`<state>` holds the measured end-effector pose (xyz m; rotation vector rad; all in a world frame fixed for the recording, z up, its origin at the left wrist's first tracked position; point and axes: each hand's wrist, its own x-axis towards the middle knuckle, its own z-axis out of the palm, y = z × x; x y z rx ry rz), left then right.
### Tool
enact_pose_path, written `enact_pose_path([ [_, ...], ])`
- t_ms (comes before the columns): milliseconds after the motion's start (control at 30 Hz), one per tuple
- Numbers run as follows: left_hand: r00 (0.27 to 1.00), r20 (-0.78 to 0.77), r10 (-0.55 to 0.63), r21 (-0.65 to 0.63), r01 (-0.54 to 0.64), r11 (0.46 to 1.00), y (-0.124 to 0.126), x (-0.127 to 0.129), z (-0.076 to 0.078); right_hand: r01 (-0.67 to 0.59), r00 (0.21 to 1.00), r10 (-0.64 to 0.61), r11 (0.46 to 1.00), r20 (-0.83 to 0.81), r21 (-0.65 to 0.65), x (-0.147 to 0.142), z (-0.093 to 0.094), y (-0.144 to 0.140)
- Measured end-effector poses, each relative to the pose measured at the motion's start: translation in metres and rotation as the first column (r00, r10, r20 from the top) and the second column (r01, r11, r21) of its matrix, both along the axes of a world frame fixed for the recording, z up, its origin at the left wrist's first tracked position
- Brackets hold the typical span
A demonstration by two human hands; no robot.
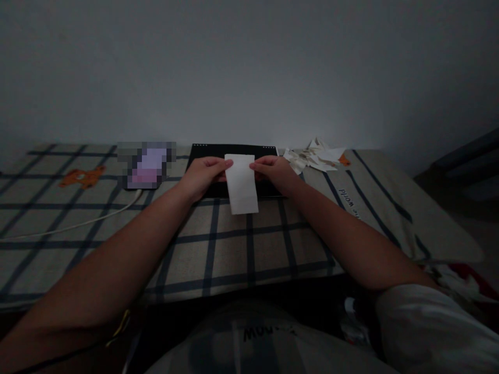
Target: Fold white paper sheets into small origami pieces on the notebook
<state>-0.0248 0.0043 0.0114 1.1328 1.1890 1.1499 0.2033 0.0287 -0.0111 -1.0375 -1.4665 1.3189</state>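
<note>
**Two hands pinch one white slip over the checked bedsheet**

Both hands are on the white paper slip (241, 183), one at each side of its upper part. The left hand (206, 174) has its fingers curled together, thumb and fingertips clamped on the slip's left edge near the top. The right hand (273, 171) mirrors it, fingers bunched and closed on the right edge at the same height. The paper is tall and narrow; its top half is over the black board (230, 150) and its lower end runs down past the board's near edge onto the checked bedsheet (234, 249).

Both forearms come in low from the near edge of the bed, bare, angled inward so the wrists almost meet at the slip. The knuckles face up toward the camera.

The board lies at the far edge of the sheet, against the wall, with a row of small pale dots along its far rim. Just right of it, near the far right corner, sits a pile of paper scraps (314, 157). Left of the board there is a blurred-out patch, and a white cable (78, 224) trails from it toward the left edge. An orange bear print (81, 177) marks the sheet further left.

Writing: dark blue letters on the sheet to the right read "world", upside down. Lettering on the clothing at the bottom is too dim to make out.
</note>
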Motion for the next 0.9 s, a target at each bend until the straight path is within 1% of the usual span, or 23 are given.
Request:
enact_pose_path([
  [100,0.998,0.052,-0.020,0.007,0.020,1.000,0.001,-0.002,-0.002,-0.001,1.000,0.001,1.000,0.003,0.007,0.000,0.000,0.000],
  [267,0.999,0.010,0.034,0.018,-0.034,0.999,0.002,-0.002,-0.002,-0.011,1.000,0.011,1.000,0.005,-0.015,-0.001,0.003,-0.003],
  [367,0.999,0.009,0.049,0.018,-0.049,0.999,0.000,0.000,0.001,-0.014,1.000,0.014,1.000,-0.015,-0.004,-0.002,0.003,-0.003],
  [567,1.000,0.009,-0.029,-0.069,0.029,0.997,-0.002,0.002,0.004,0.027,0.996,-0.027,1.000,-0.086,0.009,0.001,0.000,0.003],
  [667,1.000,-0.016,-0.011,-0.086,0.010,0.996,-0.004,0.004,0.007,0.039,0.995,-0.040,0.999,-0.089,-0.003,0.000,-0.001,0.004],
  [767,0.999,-0.041,0.008,-0.065,-0.011,0.998,-0.005,0.005,0.009,0.034,0.995,-0.037,0.999,-0.097,-0.028,-0.002,0.000,0.002],
  [900,0.994,-0.093,0.050,0.012,-0.049,0.999,-0.004,0.004,0.008,0.004,0.988,-0.015,0.997,-0.154,-0.071,-0.003,0.002,-0.001],
])
